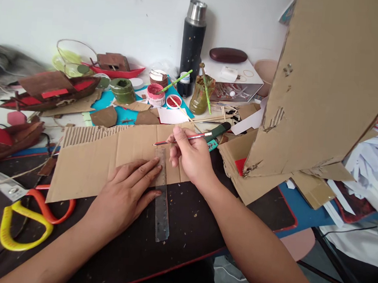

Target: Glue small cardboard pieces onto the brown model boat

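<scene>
A flat piece of brown cardboard (87, 162) lies across the dark mat, its upper left edge torn to show corrugation. My left hand (129, 187) rests flat on it, fingers stretched out, with the fingertips touching a clear plastic ruler (162, 213). The ruler sits partly on the cardboard and runs past its near edge. Just above the ruler's far end, my right hand (194, 157) is closed on a red and black pencil (189, 138). The pencil's tip points left, close to the cardboard. A green-handled tool (220, 130) lies partly behind that hand.
Scissors (26, 216) with yellow and orange handles lie at left. Model boats (50, 88), paint jars (155, 94) and a black flask (193, 38) stand toward the wall. A large cardboard box (329, 82) rises on the right, beside white paper scraps (374, 158).
</scene>
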A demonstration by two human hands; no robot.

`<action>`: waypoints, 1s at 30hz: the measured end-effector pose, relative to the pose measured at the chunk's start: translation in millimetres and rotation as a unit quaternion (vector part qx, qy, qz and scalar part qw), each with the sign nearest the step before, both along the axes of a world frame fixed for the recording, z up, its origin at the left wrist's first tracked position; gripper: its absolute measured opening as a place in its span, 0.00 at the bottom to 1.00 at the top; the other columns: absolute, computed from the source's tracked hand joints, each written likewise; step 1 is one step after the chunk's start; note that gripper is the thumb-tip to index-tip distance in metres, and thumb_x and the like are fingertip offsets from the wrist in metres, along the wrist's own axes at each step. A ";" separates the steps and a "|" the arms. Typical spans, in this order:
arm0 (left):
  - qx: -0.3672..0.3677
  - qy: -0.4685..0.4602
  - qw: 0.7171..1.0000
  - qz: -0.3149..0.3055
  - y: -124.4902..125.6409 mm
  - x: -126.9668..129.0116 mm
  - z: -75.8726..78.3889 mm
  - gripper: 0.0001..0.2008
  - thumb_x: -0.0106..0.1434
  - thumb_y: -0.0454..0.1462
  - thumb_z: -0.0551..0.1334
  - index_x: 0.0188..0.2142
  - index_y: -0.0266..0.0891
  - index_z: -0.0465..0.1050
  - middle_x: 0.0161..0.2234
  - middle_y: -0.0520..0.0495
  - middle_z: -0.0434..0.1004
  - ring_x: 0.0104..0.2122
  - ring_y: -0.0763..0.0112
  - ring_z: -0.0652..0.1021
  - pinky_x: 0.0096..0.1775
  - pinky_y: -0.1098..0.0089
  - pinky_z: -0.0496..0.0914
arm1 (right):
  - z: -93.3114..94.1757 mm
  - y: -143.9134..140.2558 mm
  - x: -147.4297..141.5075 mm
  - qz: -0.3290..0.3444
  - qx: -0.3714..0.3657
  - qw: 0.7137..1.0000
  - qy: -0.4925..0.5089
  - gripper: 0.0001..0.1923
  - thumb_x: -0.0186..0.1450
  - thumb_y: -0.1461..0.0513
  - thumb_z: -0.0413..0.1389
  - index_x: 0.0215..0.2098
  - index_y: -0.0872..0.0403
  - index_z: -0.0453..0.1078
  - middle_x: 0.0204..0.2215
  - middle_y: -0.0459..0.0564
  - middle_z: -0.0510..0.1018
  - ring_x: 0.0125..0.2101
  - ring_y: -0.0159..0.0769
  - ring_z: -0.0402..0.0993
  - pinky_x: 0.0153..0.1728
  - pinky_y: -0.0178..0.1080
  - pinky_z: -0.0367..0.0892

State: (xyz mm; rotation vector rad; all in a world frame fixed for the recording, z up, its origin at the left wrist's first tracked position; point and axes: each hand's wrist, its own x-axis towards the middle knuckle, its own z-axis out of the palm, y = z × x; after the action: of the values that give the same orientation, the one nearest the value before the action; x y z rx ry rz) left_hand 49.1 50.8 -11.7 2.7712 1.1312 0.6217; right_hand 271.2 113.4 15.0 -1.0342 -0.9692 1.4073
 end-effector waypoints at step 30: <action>-0.001 0.002 1.000 -0.004 0.6 0.5 1.3 0.30 0.85 0.50 0.58 0.79 0.40 0.66 0.72 0.37 0.80 0.68 0.41 0.77 0.66 0.43 0.74 | -0.6 -1.8 -1.8 0.010 0.004 1.000 -0.010 0.32 0.75 0.33 0.64 0.34 0.50 0.73 0.25 0.41 0.78 0.17 0.26 0.69 0.16 0.29 0.65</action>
State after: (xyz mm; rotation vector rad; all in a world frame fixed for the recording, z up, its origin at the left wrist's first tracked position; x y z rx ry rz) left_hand 49.6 51.4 -10.3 2.7756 1.1194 0.6144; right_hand 269.4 111.6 14.4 -1.0363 -1.0009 1.4105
